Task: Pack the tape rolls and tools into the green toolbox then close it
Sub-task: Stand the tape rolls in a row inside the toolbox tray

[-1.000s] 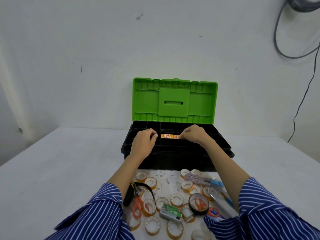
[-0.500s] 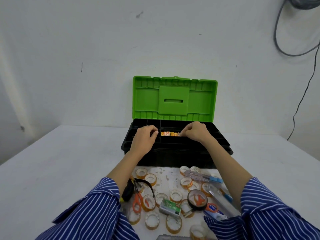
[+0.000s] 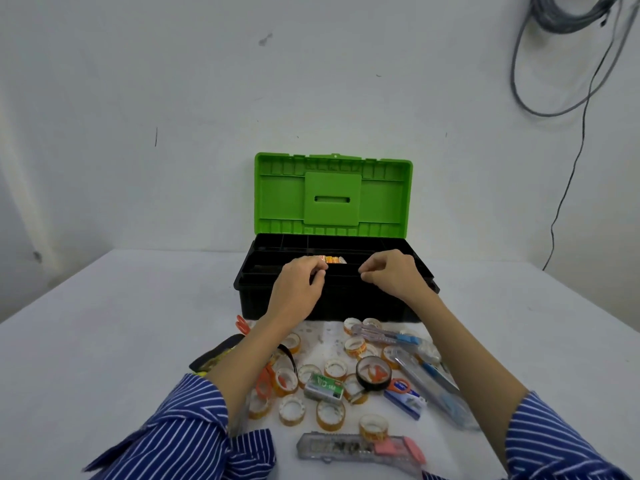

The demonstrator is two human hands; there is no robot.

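No label reads clearly; the green-and-white box (image 3: 323, 387) among the tape rolls (image 3: 330, 412) bears print too blurred to make out. Scissors (image 3: 265, 381), a black tape ring (image 3: 373, 373), clear cutters (image 3: 360, 448) and pens (image 3: 384, 336) litter the table (image 3: 104, 341) before the toolbox (image 3: 332, 199), which sits at the far edge, green lid upright, black tray exposed. Over the tray, the left hand (image 3: 299, 282) has fingers curled beside an orange packet (image 3: 332, 260), contact unclear; the right hand (image 3: 389, 275) is curled, holding nothing visible.
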